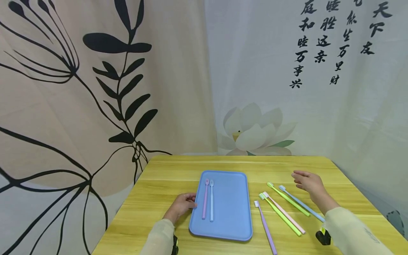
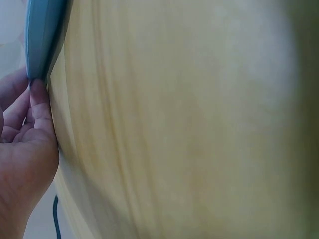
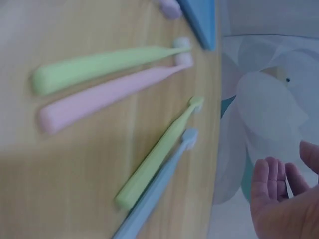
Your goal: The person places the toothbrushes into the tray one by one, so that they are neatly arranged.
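Toothbrushes (image 1: 266, 228) with slim, smooth handles form two groups in the head view: a pinkish-purple one (image 1: 205, 203) and a light blue one (image 1: 211, 203) lie nearly parallel along the left part of a blue tray (image 1: 234, 212), a rounded rectangle with a raised rim, while five more, purple, green, pink, green and blue, slant across the bench (image 1: 134, 219) to its right. Yellowish streaks of wood grain run along that bench, before a softly creased cloth (image 1: 178, 71) with dark plant prints. The left hand (image 1: 183, 206) pinches the tray's left edge; the right hand (image 1: 308, 182) hangs above the bench near the blue brush (image 1: 302, 204), its fingers loosely extended and empty. From the left wrist, thumb and fingers take the tray's smooth, curved border, though the cropped view makes the grip's depth hard to judge. From the right wrist, slightly blurred, the handles look thick and rounded at the butt, tapering to narrow necks and small bristled heads; the relaxed right hand shows beside them.
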Available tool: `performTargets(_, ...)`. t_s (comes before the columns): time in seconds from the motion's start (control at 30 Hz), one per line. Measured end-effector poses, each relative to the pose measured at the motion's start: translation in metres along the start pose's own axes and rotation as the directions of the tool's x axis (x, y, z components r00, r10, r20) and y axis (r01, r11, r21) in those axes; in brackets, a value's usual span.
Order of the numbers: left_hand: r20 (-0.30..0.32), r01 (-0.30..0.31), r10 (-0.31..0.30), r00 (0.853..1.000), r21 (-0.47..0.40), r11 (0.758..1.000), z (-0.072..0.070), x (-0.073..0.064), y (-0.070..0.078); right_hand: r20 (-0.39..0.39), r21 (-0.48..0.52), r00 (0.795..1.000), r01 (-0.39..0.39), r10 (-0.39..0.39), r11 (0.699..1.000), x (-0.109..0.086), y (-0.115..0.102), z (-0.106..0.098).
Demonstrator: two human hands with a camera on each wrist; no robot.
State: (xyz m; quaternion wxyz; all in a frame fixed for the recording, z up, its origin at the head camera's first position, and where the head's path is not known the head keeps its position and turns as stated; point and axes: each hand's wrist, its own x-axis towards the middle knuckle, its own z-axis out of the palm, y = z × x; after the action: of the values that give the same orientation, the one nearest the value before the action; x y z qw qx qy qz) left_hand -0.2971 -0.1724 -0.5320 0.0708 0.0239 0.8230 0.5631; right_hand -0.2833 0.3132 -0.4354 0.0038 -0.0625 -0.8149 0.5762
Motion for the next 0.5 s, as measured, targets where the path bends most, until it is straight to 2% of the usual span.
performTargets(0.5, -0.001, -0.006, 0.006, 1.0, -0.011, 1.0, 0.0, -0.001, 0.001, 0.086, -0.095, 0.995, -0.033, 0.042, 0.995, 0.0, 0.043, -0.029)
